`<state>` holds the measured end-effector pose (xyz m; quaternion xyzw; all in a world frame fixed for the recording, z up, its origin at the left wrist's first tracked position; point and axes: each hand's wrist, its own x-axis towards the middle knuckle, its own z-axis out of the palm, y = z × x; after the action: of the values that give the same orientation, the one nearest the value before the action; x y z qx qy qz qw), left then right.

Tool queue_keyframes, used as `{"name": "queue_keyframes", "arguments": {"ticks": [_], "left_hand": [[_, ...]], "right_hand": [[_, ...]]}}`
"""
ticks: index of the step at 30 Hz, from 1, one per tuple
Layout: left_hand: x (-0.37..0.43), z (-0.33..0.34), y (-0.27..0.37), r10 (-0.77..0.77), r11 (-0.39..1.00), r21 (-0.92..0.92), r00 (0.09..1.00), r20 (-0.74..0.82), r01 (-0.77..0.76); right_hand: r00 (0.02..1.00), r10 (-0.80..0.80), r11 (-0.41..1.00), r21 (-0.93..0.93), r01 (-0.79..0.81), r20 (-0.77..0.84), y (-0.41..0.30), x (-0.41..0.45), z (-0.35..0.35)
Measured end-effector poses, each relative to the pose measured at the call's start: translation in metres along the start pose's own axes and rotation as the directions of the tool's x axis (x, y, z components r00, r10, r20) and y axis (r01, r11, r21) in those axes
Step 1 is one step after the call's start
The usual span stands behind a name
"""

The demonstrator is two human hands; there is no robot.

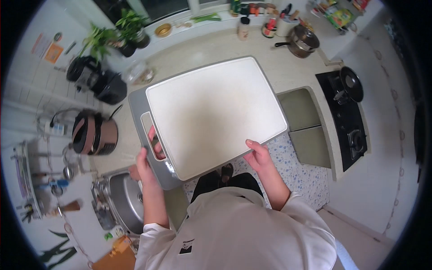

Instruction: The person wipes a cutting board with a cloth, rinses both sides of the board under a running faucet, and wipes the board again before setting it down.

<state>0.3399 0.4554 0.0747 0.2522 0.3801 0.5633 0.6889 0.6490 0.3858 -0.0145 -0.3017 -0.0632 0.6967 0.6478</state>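
Observation:
A large cutting board [222, 114], white with a grey rim and a slotted grey handle end, is held up in front of my body. Its white face is turned up towards me and carries nothing. My left hand [144, 167] grips the handle end, some fingers showing through the slot and the thumb on the grey edge. At the near right edge, my right hand [258, 155] pinches the board, thumb on top and the other fingers mostly hidden underneath. The board covers part of the countertop behind it.
A stainless steel sink [126, 199] lies at lower left. A rice cooker [96, 131] and a black appliance [98, 81] line the left counter [128, 135]. Beyond the board stands a lidded pot [303, 42]. A gas stove [344, 118] with a frying pan [351, 84] is at right.

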Motion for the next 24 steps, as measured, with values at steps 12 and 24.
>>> {"name": "queue_keyframes", "arguments": {"ticks": [12,24], "left_hand": [[0.168,0.145,-0.027,-0.167,0.982,0.116,0.975,0.146,0.150],[0.307,0.240,-0.050,-0.103,0.955,0.296,0.943,0.317,0.005]], "right_hand": [[0.994,-0.102,0.983,0.154,0.096,0.032,-0.107,0.135,-0.050],[0.969,-0.119,0.991,0.032,0.129,-0.215,-0.170,0.258,-0.050]]}}
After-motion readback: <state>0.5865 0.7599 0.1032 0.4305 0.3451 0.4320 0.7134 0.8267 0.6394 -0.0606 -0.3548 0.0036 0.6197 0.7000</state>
